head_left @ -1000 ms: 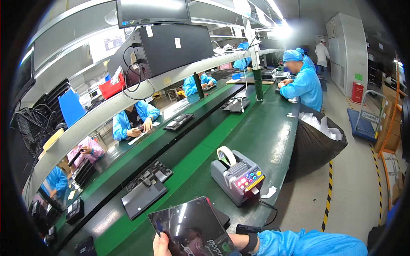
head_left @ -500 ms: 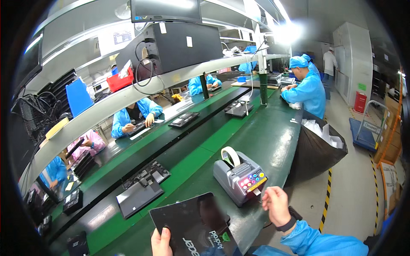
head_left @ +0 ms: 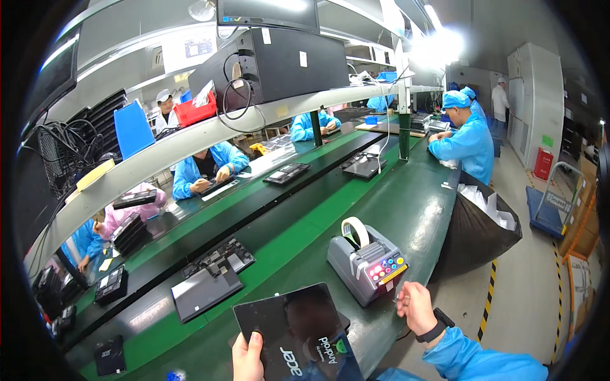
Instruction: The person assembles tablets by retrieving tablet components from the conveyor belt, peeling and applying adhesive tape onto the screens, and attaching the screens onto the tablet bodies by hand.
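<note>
My left hand [head_left: 248,355] grips the lower left edge of a glossy black tablet [head_left: 293,330], held tilted above the green bench at the bottom centre. My right hand [head_left: 416,307] hovers beside the front right corner of a grey tape dispenser [head_left: 365,263], fingers loosely curled; whether it pinches a piece of tape I cannot tell. The dispenser carries a cream tape roll [head_left: 356,232] on top and coloured buttons on its front face.
A black belt [head_left: 267,222] runs along the green bench with an opened laptop base [head_left: 206,289] and other units. A black waste bag [head_left: 473,232] hangs at the bench's right edge. Co-workers in blue coats [head_left: 467,143] sit along both sides. An overhead shelf [head_left: 190,143] holds computers.
My right hand came up from under the tablet to the dispenser's right corner. The tablet has sunk lower and tilted in my left hand. The camera view swung slightly.
</note>
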A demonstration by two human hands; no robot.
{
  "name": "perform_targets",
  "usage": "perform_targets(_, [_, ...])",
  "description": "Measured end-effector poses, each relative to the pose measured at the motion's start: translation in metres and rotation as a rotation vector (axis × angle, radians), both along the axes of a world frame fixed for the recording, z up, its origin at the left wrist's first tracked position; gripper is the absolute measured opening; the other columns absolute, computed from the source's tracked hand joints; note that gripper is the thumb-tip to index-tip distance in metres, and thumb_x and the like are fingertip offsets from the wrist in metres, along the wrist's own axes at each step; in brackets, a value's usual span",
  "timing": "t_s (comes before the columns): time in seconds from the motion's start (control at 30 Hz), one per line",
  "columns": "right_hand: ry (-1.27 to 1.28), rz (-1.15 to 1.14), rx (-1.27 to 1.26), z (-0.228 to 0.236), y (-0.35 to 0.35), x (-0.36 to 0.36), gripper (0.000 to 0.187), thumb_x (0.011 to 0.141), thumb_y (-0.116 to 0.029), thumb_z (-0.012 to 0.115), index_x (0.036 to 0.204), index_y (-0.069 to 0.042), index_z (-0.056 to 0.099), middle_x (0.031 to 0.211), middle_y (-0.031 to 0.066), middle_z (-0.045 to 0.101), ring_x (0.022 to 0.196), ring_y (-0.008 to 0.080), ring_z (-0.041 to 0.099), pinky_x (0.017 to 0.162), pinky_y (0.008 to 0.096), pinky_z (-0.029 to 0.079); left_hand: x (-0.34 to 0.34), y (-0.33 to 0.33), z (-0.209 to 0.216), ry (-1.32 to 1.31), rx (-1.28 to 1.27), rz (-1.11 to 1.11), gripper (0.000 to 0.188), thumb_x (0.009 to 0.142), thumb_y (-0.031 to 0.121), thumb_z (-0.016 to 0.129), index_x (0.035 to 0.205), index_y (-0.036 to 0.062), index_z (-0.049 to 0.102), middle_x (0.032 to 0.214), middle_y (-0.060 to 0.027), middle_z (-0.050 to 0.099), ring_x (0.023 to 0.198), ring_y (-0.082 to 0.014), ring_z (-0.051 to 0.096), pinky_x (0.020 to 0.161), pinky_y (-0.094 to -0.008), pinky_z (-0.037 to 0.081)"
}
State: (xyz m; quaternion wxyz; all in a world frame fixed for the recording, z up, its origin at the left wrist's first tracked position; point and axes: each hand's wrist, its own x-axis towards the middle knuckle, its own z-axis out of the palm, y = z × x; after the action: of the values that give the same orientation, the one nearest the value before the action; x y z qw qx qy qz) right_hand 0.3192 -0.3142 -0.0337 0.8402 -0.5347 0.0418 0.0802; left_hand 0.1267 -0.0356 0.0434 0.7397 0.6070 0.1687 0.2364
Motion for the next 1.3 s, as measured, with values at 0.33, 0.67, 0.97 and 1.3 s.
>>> perform_targets(0.33, [0.061,0.162,0.169,-0.004,0.017,0.0,0.021,0.092,-0.022,0.053,0.097,-0.001,0.05,0.079,0.0098,0.06,0.058,0.0158,0.057,0.049,0.0268,0.046,0.001,0.003,-0.005,0.005,-0.018,0.007,0.029,0.095,0.019,0.049,0.116,-0.0011,0.054,0.106,-0.0069,0.061,0.092,-0.0143,0.056,0.081,-0.0271,0.045])
perform_targets(0.67, [-0.759,0.616,-0.43,0.101,0.049,-0.006,0.02,0.088,-0.021,0.061,0.086,-0.002,0.055,0.064,-0.0012,0.051,0.056,0.0061,0.047,0.051,0.0222,0.039,0.001,-0.002,-0.003,-0.021,-0.028,-0.051,0.031,0.095,0.018,0.05,0.118,-0.0016,0.053,0.109,-0.0062,0.06,0.094,-0.0139,0.056,0.082,-0.0264,0.044])
perform_targets(0.97, [-0.927,-0.125,-0.942,0.101,0.083,-0.025,0.017,0.078,-0.018,0.069,0.081,-0.007,0.056,0.061,0.0047,0.057,0.057,0.0205,0.059,0.052,0.031,0.046,0.001,-0.003,0.0,-0.036,0.103,-0.013,0.031,0.094,0.021,0.051,0.115,-0.0018,0.055,0.105,-0.0058,0.061,0.092,-0.0137,0.055,0.082,-0.0273,0.044])
perform_targets(1.3, [-0.77,0.107,-0.607,0.08,0.114,-0.037,0.018,0.085,-0.017,0.064,0.083,0.001,0.063,0.07,0.0034,0.062,0.064,0.0113,0.058,0.057,0.0273,0.045,0.001,-0.003,-0.004,-0.027,0.128,0.011,0.032,0.094,0.021,0.051,0.118,-0.0011,0.054,0.108,-0.0057,0.061,0.094,-0.0134,0.054,0.084,-0.0274,0.043])
